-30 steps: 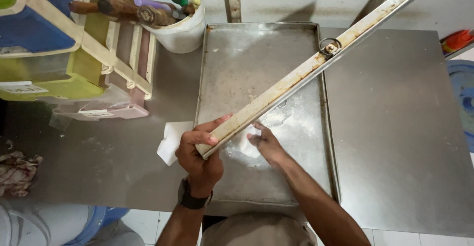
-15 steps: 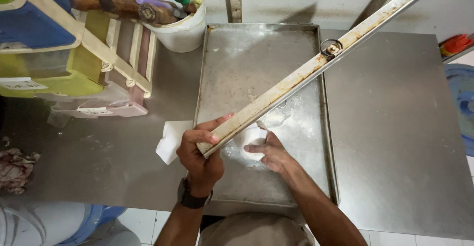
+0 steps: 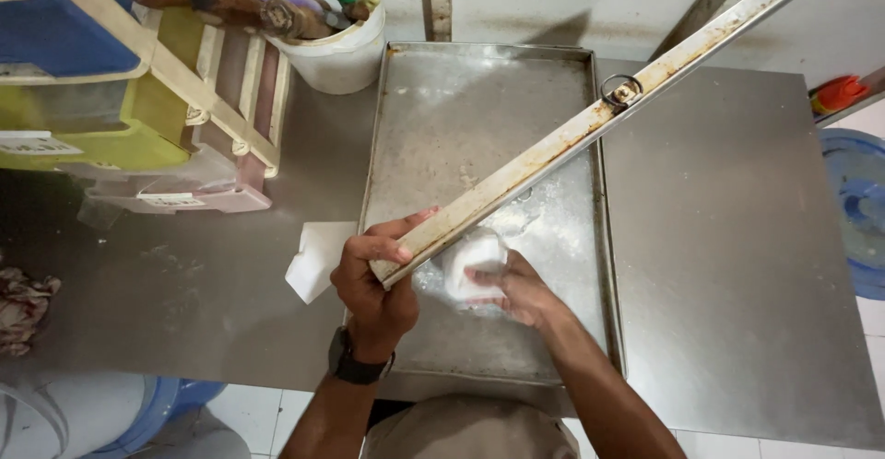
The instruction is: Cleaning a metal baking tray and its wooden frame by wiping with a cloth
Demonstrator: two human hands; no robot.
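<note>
Both of my hands are busy over the metal baking tray (image 3: pixel 461 127), which lies flat on the steel table (image 3: pixel 719 238) right in front of me. With my left hand (image 3: pixel 373 279) I grip the lower end of a long, stained metal bar (image 3: pixel 590 132); my fingers are wrapped over its top edge and my thumb is pressed along the side, so they are clamped firmly on it. From that grip the bar rises slantwise across the tray toward the far right, and a small metal ring (image 3: pixel 622 88) hangs from it about two thirds of the way up. On that wrist I wear a dark watch (image 3: pixel 355 365).

My right hand (image 3: pixel 512 288) sits just beside the left, low over the near part of the tray, with its fingers closed around a white sponge (image 3: pixel 470 261). The sponge is pressed up against the underside of the bar near its lower end. White foam (image 3: pixel 553 215) is spread on the tray floor beneath and beyond it.

Just left of the tray, touching its edge, lies a white folded cloth (image 3: pixel 318 256). At the far left corner of the tray stands a white bucket (image 3: pixel 336 49) holding wooden-handled tools (image 3: pixel 240 3), next to a stack of coloured plastic crates (image 3: pixel 111 81).
</note>
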